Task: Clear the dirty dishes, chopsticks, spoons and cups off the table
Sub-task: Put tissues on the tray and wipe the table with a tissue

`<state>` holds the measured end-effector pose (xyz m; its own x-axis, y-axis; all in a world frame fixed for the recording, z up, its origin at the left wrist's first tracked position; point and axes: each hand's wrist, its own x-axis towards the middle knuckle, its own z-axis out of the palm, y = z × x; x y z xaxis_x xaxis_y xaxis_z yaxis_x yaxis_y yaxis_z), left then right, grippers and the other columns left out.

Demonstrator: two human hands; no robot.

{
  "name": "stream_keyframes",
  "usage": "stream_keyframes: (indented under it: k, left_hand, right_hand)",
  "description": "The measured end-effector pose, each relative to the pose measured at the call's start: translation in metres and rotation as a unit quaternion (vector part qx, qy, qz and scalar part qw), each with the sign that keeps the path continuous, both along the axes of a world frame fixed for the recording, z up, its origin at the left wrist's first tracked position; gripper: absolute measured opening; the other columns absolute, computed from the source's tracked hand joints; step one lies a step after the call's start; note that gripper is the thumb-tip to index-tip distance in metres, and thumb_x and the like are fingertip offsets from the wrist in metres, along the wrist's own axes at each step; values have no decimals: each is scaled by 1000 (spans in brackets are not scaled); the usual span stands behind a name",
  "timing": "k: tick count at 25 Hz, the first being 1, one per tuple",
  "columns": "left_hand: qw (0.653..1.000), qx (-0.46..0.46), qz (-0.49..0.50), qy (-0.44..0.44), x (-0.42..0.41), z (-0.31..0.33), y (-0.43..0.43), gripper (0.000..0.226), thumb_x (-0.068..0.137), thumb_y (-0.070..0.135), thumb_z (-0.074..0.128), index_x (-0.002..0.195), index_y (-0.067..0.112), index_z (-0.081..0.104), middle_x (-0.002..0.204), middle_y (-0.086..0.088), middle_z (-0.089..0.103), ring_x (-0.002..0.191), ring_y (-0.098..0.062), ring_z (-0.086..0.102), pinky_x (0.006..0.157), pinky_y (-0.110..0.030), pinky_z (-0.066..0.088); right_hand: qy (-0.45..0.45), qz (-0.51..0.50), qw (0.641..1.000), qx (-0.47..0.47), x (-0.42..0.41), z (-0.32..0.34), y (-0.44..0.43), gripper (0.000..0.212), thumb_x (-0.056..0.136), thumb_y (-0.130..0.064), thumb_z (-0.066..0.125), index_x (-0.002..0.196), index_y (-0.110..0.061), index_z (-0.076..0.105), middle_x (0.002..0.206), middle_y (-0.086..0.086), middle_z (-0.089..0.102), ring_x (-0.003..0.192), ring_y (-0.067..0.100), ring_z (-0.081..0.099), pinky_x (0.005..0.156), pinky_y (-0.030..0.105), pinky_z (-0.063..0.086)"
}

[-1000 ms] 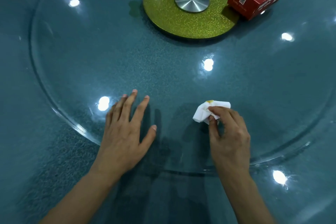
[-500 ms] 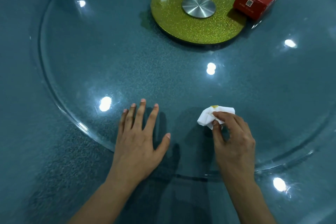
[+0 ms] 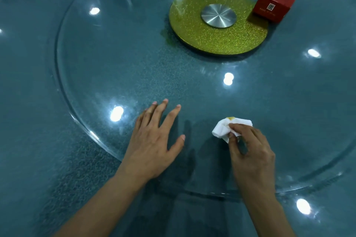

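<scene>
You look close to the end of this job. No dishes, chopsticks, spoons or cups show anywhere in view, on the bench [image 3: 28, 102] or on the glass turntable [image 3: 115, 63] that sits on it. Parts of the bench lie outside the view, so you cannot rule out leftovers there. What seems to be left is wiping the glass and getting rid of the wipe.

Your right hand [image 3: 250, 152] pinches a crumpled white tissue [image 3: 221, 129] between thumb and forefinger, the other fingers curled behind. The tissue is down at the glass near the turntable's near edge; whether it presses on the glass, you cannot tell. Its long axis runs across your view, the left end a little nearer to you than the right. A wad like this has no real front, but its yellow-stained edge faces away from you, toward the gold disc [image 3: 192, 32] and its metal cap [image 3: 218, 15].

Your left hand [image 3: 154, 140] lies flat on the glass with fingers spread, holding nothing, well apart from the tissue. A red tissue box [image 3: 273, 4] stands at the far right, just beside the disc.
</scene>
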<state>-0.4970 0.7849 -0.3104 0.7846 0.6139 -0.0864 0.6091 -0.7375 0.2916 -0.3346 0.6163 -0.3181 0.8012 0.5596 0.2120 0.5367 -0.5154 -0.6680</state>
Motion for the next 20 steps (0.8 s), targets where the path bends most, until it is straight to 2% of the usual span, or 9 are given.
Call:
stream_keyframes:
  k: [5, 7, 10, 13, 16, 18, 20]
  left_hand:
    - [998, 27, 47, 15, -8, -4, 38, 78, 91, 68, 16, 162, 34, 14, 171, -2, 1, 158, -24, -2, 125, -38, -9]
    - [998, 30, 39, 26, -12, -7, 38, 78, 92, 68, 16, 162, 34, 17, 171, -1, 4, 158, -24, -1, 125, -38, -11]
    - [999, 22, 35, 21, -11, -10, 26, 75, 93, 65, 21, 161, 32, 23, 170, -1, 12, 157, -25, 8, 127, -40, -6]
    - [999, 16, 39, 18, -2, -9, 9, 74, 94, 64, 25, 160, 31, 25, 169, -2, 16, 156, -26, 12, 128, -45, 3]
    - [999, 29, 26, 11, 2, -7, 0, 66, 95, 60, 34, 154, 30, 40, 164, -2, 33, 150, -26, 29, 125, -50, 15]
    - [999, 42, 11, 5, 3, -7, 0, 61, 94, 56, 39, 148, 29, 47, 158, 1, 41, 145, -24, 36, 124, -50, 18]
    - [999, 48, -3, 0, 4, -8, 2, 60, 94, 55, 40, 147, 28, 47, 157, 2, 42, 146, -24, 36, 124, -47, 16]
  right_hand:
    - [-7, 4, 1000, 8, -1, -1, 4, 31, 86, -3, 74, 112, -18, 74, 112, -7, 67, 98, 23, 65, 86, 37, 53]
    - [-8, 6, 1000, 4, 0, -1, 4, 29, 87, -6, 73, 113, -19, 74, 111, -8, 67, 98, 21, 65, 87, 30, 50]
    - [-12, 2, 1000, -5, 1, -1, 4, 30, 86, -6, 74, 113, -19, 75, 110, -10, 66, 98, 21, 65, 86, 17, 40]
    - [-2, 1, 1000, -4, 5, 0, 6, 30, 87, -6, 74, 113, -19, 74, 110, -11, 65, 100, 21, 65, 87, 20, 42]
    - [11, 1, 1000, -1, 7, 1, 9, 27, 89, -10, 73, 113, -21, 75, 112, -9, 68, 100, 20, 66, 86, 25, 46]
    - [15, 4, 1000, 6, 6, 2, 12, 25, 90, -15, 72, 114, -23, 75, 113, -10, 69, 98, 16, 67, 85, 24, 47]
    - [18, 10, 1000, 10, 5, 3, 17, 25, 90, -20, 72, 114, -25, 75, 113, -12, 69, 95, 12, 66, 83, 18, 44]
